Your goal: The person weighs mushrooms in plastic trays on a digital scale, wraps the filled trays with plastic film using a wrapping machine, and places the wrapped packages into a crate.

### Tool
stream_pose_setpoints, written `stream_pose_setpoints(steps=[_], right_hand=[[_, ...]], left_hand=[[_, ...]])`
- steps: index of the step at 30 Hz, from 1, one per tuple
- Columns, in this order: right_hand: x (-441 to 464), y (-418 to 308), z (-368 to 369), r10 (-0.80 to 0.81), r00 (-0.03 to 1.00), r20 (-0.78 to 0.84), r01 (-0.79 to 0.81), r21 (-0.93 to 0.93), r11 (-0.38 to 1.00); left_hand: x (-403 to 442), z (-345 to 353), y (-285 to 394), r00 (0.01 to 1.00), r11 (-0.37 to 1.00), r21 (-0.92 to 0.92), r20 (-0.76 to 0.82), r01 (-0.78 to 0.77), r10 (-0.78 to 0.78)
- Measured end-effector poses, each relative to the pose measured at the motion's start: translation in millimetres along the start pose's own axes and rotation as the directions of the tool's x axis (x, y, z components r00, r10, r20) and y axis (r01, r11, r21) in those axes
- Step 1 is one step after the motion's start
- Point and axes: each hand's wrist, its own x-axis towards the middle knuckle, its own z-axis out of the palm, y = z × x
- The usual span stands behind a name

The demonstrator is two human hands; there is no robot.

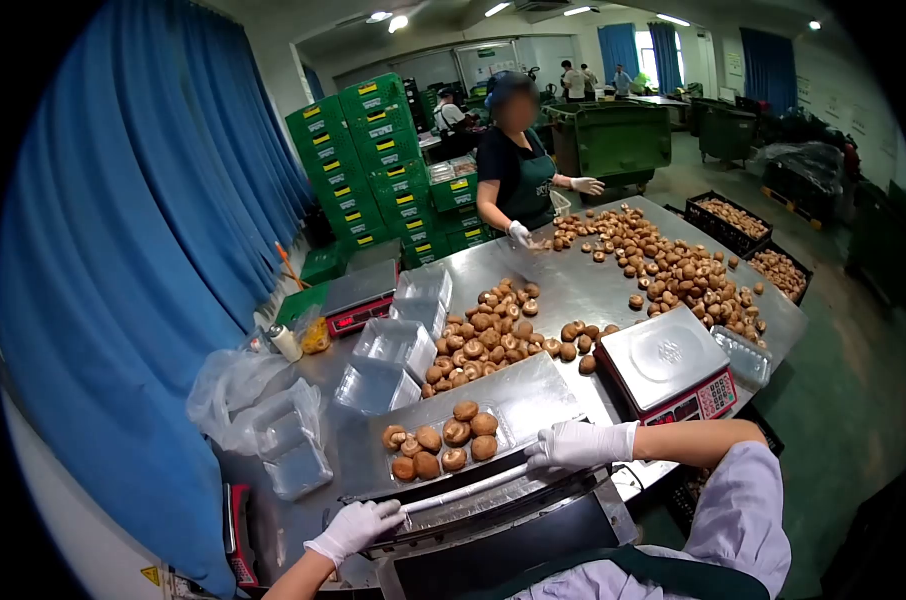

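My left hand, in a white glove, has its fingers closed on the left end of a whitish band of cling film along the front of the wrapping machine. The gloved right hand grips the band's other end. Just beyond the film, a clear plastic tray of several brown shiitake mushrooms rests on a metal plate. Fine detail of the film between my fingers is too small to make out.
Loose mushrooms lie past the plate, with a bigger heap farther right. Scales stand at the right, empty trays and plastic bags at the left. Across the table works another person, near stacked green crates.
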Motion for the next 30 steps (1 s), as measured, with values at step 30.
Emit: stream_pose_setpoints(steps=[30], right_hand=[[114, 120, 51, 0.514, 0.812, -0.277, -0.406, 0.366, 0.837]], left_hand=[[90, 62, -121, 0.697, 0.739, -0.458, -0.298, 0.495, -0.652]])
